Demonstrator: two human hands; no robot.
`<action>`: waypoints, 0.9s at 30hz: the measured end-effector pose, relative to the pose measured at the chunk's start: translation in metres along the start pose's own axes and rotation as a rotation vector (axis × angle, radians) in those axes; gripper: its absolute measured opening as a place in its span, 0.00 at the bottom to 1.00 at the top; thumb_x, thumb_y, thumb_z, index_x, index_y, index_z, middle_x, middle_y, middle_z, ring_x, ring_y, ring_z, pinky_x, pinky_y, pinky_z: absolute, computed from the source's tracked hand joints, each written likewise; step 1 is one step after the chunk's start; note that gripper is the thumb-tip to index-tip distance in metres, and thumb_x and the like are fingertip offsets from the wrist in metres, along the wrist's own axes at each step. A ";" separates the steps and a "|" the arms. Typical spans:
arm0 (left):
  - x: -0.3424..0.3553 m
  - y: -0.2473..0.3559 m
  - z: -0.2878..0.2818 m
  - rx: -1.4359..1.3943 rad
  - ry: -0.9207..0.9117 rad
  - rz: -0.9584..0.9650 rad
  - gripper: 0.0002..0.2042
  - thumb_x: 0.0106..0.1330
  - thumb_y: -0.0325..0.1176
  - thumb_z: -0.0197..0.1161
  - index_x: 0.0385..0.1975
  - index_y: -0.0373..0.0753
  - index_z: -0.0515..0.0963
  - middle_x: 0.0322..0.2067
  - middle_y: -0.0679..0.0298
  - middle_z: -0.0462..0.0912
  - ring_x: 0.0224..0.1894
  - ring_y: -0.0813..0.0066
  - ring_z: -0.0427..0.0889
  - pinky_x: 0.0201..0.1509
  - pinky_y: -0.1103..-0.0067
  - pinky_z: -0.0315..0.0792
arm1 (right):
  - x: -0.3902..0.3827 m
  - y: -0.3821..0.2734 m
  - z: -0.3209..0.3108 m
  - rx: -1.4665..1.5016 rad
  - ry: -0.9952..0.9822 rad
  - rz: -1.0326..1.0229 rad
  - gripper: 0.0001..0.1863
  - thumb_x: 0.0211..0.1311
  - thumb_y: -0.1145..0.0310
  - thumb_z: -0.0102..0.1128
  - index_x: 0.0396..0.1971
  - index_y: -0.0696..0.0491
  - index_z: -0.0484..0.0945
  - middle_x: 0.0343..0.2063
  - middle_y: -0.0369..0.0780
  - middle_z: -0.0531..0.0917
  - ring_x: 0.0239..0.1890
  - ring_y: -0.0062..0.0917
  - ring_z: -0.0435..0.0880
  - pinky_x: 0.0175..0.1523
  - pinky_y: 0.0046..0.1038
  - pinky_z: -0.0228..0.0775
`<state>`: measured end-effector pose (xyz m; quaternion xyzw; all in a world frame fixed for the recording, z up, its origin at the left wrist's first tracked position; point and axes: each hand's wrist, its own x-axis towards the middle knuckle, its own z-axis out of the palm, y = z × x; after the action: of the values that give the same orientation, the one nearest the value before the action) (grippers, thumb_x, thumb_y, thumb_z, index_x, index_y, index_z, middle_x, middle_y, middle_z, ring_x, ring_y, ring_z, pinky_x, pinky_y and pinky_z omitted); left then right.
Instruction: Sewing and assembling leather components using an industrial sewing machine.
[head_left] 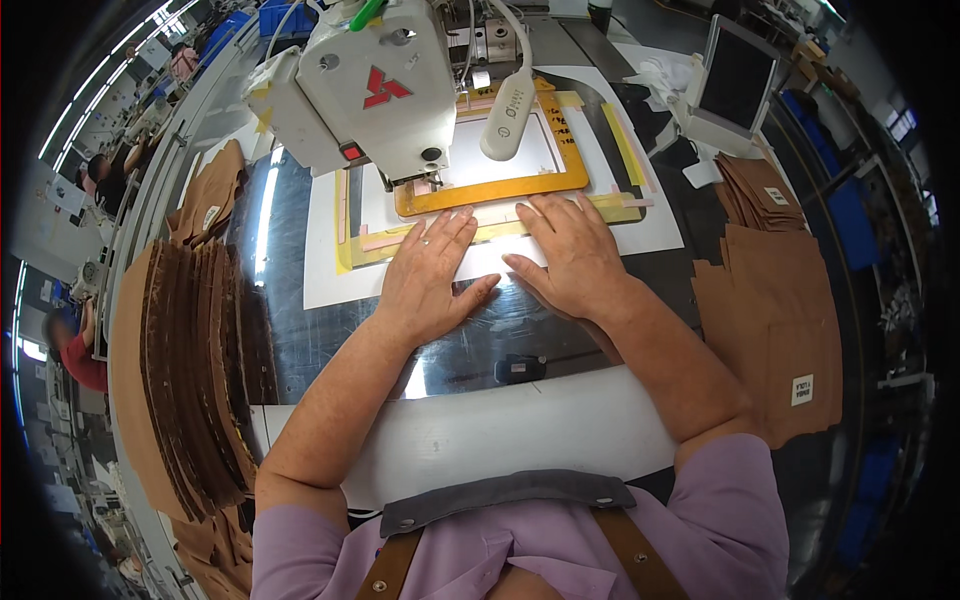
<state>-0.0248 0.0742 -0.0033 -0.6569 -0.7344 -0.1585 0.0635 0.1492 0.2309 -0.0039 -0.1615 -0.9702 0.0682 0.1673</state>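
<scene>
In the head view, both hands are laid palm-down by the sewing machine head [375, 90], and nothing's being gripped by either one. The left hand [428, 275] is spread with fingers straight, thumb angled inward, fingertips over the yellow tape strip [400, 238] right by the near edge of the amber frame [495, 193]. The right hand [572, 250] is laid out the same way, loose and flat, thumb pointed at the other hand. Whether the frame is actually touched can't be told.

The frame is set on the white sheet [325, 280], below and just right of the machine head, with a white stick-shaped lamp [507, 125] hung over it. The sheet is spread on the dark shiny worktable [310, 350], where a small black box [519, 369] is parked near the front edge. Brown fabric pieces are stacked at the left [160, 370] and at the right [775, 280], below a tilted screen [738, 75].
</scene>
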 end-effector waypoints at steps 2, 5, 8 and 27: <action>0.000 -0.002 0.002 0.003 -0.001 0.024 0.36 0.71 0.58 0.53 0.66 0.31 0.67 0.67 0.47 0.70 0.71 0.51 0.66 0.76 0.56 0.55 | 0.002 0.003 0.001 -0.010 0.001 0.032 0.38 0.71 0.41 0.50 0.64 0.61 0.70 0.63 0.50 0.72 0.70 0.38 0.65 0.78 0.46 0.44; 0.000 -0.007 0.006 0.015 -0.004 -0.032 0.39 0.71 0.61 0.51 0.68 0.29 0.65 0.65 0.43 0.70 0.70 0.49 0.66 0.76 0.56 0.52 | 0.001 0.006 0.005 0.008 0.029 0.034 0.37 0.71 0.45 0.51 0.65 0.62 0.68 0.63 0.52 0.72 0.70 0.41 0.66 0.78 0.48 0.45; 0.002 -0.011 0.005 0.088 -0.044 -0.030 0.42 0.70 0.65 0.48 0.68 0.28 0.63 0.62 0.40 0.71 0.68 0.48 0.68 0.77 0.56 0.49 | 0.001 0.007 0.005 -0.031 -0.016 0.068 0.39 0.72 0.43 0.48 0.67 0.65 0.65 0.65 0.56 0.70 0.72 0.43 0.63 0.78 0.48 0.42; 0.010 -0.018 0.003 0.041 -0.163 -0.161 0.52 0.64 0.77 0.39 0.69 0.29 0.63 0.61 0.43 0.72 0.68 0.53 0.68 0.76 0.52 0.45 | 0.013 0.007 0.003 -0.081 -0.133 0.237 0.45 0.72 0.37 0.41 0.68 0.66 0.63 0.67 0.57 0.67 0.75 0.46 0.56 0.78 0.55 0.22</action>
<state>-0.0433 0.0828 -0.0056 -0.6049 -0.7907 -0.0940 0.0043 0.1387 0.2413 -0.0046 -0.2768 -0.9552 0.0586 0.0867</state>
